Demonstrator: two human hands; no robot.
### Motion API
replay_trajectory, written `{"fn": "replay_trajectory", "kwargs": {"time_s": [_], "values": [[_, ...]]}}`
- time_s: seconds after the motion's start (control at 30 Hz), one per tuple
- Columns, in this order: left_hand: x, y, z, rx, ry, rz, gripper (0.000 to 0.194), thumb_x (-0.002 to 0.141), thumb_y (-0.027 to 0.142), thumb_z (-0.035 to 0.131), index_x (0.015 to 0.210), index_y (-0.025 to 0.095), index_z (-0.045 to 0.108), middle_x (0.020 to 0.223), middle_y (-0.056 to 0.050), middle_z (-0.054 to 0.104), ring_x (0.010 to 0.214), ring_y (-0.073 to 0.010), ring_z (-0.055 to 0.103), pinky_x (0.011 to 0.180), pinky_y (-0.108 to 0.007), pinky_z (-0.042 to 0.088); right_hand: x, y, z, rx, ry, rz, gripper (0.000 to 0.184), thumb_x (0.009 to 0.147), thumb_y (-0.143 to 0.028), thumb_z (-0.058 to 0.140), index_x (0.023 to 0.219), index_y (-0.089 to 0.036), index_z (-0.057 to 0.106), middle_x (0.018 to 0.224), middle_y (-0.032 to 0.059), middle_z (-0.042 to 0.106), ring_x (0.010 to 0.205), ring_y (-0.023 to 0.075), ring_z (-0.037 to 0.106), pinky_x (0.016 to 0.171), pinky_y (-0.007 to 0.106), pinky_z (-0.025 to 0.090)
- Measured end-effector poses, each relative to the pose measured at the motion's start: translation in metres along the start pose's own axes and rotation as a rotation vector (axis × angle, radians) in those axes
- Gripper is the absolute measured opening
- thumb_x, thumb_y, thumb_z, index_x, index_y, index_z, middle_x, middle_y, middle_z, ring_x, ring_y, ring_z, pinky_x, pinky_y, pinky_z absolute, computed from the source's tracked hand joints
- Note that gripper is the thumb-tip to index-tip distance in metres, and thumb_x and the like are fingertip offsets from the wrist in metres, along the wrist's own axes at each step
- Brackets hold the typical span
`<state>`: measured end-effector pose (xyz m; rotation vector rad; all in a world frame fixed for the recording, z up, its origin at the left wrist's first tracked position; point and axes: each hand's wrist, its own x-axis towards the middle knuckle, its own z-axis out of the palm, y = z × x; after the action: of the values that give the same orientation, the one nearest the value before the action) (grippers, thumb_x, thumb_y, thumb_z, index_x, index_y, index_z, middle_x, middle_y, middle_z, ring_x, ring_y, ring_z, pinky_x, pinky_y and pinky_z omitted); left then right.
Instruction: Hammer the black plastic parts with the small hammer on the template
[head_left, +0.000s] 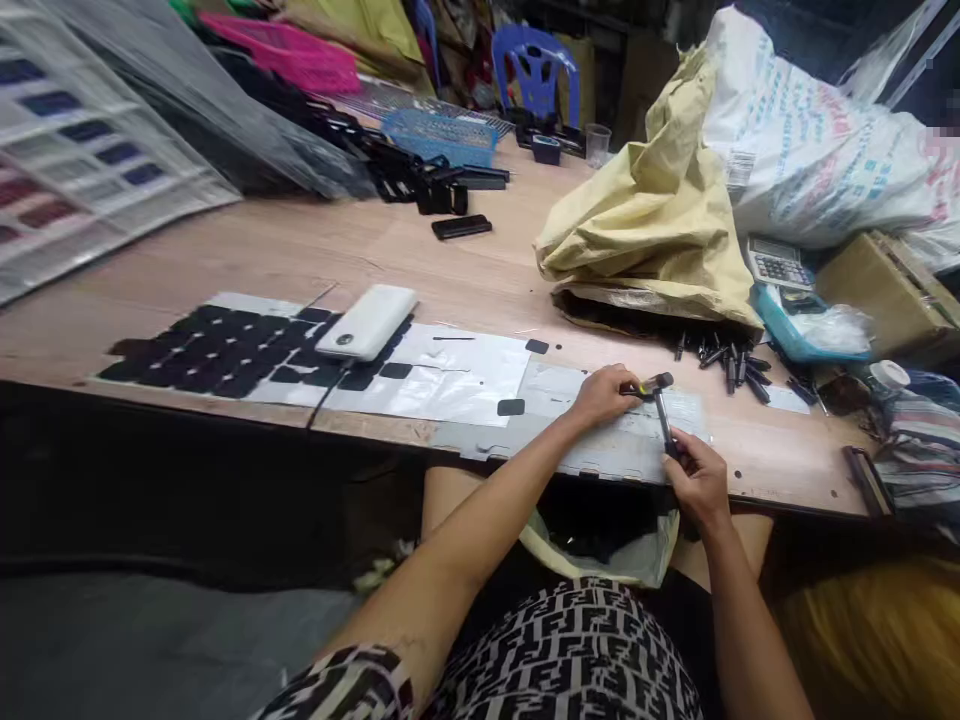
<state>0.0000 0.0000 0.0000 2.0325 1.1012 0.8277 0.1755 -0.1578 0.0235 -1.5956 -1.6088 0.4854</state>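
Note:
My left hand (604,394) rests on the metal plate (525,440) at the table's near edge, its fingers pinched on a small dark part with a yellow spot (643,389). My right hand (697,478) is closed round the handle of a small hammer (663,412), whose head lies beside the pinched part. A heap of similar small black parts (724,358) lies just beyond, spilling from under a yellow paper sack (652,210).
White sheets carrying several black pads (217,355) and a white power bank (367,321) lie to the left. A calculator (778,264), blue tray (802,335), cardboard box (885,290) and a large white sack (810,130) crowd the right. Black items and a blue basket (440,136) sit at the back.

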Motion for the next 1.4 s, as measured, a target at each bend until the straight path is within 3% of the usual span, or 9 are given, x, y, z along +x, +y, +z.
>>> {"fn": "replay_trajectory", "kwargs": {"time_s": [0.27,0.47,0.6,0.77,0.9,1.03,1.13,1.3,1.4], "values": [[0.001,0.002,0.001,0.001,-0.007,-0.012,0.015,0.073,0.023,0.073,0.087,0.022,0.073,0.086,0.000,0.064,0.087,-0.0178,0.060,0.078,-0.029,0.046,0.003,0.013,0.009,0.303,0.104,0.223,0.044,0.075,-0.034,0.070,0.115,-0.015,0.071,0.083,0.0027,0.062,0.066,0.0130,0.052,0.060,0.025,0.044],[-0.006,0.004,-0.007,-0.007,-0.113,0.030,0.013,0.079,0.029,0.066,0.088,0.020,0.070,0.091,-0.003,0.066,0.093,-0.0212,0.058,0.087,-0.034,0.045,0.007,0.007,0.008,0.398,0.157,0.287,0.042,0.071,-0.033,0.070,0.108,-0.015,0.073,0.074,-0.0004,0.059,0.060,0.0105,0.047,0.055,0.023,0.040],[-0.042,0.026,-0.024,-0.162,-0.215,0.088,0.018,0.086,0.033,0.057,0.094,0.019,0.065,0.095,-0.003,0.066,0.094,-0.0201,0.059,0.088,-0.034,0.045,0.006,0.008,0.010,0.388,0.125,0.272,0.041,0.073,-0.032,0.068,0.110,-0.015,0.073,0.073,-0.0006,0.058,0.059,0.0103,0.046,0.055,0.022,0.040],[-0.113,0.057,-0.037,-0.256,-0.539,0.160,0.018,0.091,0.034,0.053,0.096,0.021,0.064,0.095,-0.001,0.067,0.088,-0.0167,0.061,0.083,-0.028,0.045,0.003,0.013,0.013,0.358,0.094,0.241,0.042,0.076,-0.030,0.067,0.114,-0.015,0.072,0.075,-0.0003,0.058,0.060,0.0100,0.045,0.056,0.023,0.040],[-0.154,0.052,-0.022,-0.026,-0.610,0.051,0.014,0.090,0.030,0.055,0.096,0.023,0.065,0.096,-0.002,0.067,0.090,-0.0186,0.062,0.081,-0.028,0.044,0.002,0.015,0.013,0.312,0.105,0.237,0.041,0.074,-0.030,0.069,0.112,-0.015,0.074,0.075,-0.0007,0.056,0.059,0.0091,0.042,0.056,0.023,0.038],[-0.171,0.032,-0.004,0.200,-0.597,-0.155,0.021,0.090,0.027,0.052,0.106,0.022,0.065,0.103,-0.007,0.068,0.096,-0.0234,0.065,0.082,-0.031,0.047,0.001,0.012,0.012,0.324,0.145,0.244,0.041,0.073,-0.030,0.071,0.110,-0.015,0.074,0.077,-0.0003,0.056,0.060,0.0091,0.043,0.056,0.023,0.038],[-0.169,0.029,-0.006,0.236,-0.621,-0.199,0.030,0.088,0.028,0.057,0.116,0.020,0.065,0.108,-0.011,0.068,0.101,-0.0272,0.066,0.085,-0.034,0.048,-0.001,0.011,0.015,0.387,0.222,0.266,0.045,0.073,-0.033,0.071,0.114,-0.014,0.073,0.078,0.0005,0.058,0.061,0.0098,0.046,0.057,0.023,0.040],[-0.125,0.056,-0.029,-0.150,-0.712,-0.010,0.025,0.086,0.036,0.063,0.103,0.021,0.073,0.095,-0.004,0.074,0.085,-0.0189,0.068,0.075,-0.025,0.047,0.000,0.010,0.021,0.405,0.434,0.306,0.049,0.073,-0.037,0.071,0.115,-0.012,0.071,0.079,0.0011,0.059,0.064,0.0107,0.049,0.059,0.024,0.042],[-0.069,0.071,-0.027,-0.197,-0.489,0.011,0.028,0.087,0.042,0.061,0.097,0.019,0.074,0.083,-0.002,0.073,0.074,-0.0160,0.065,0.066,-0.024,0.044,0.003,0.008,0.024,0.397,0.492,0.309,0.050,0.074,-0.039,0.070,0.116,-0.012,0.071,0.080,0.0019,0.060,0.065,0.0113,0.050,0.060,0.024,0.043]]}}
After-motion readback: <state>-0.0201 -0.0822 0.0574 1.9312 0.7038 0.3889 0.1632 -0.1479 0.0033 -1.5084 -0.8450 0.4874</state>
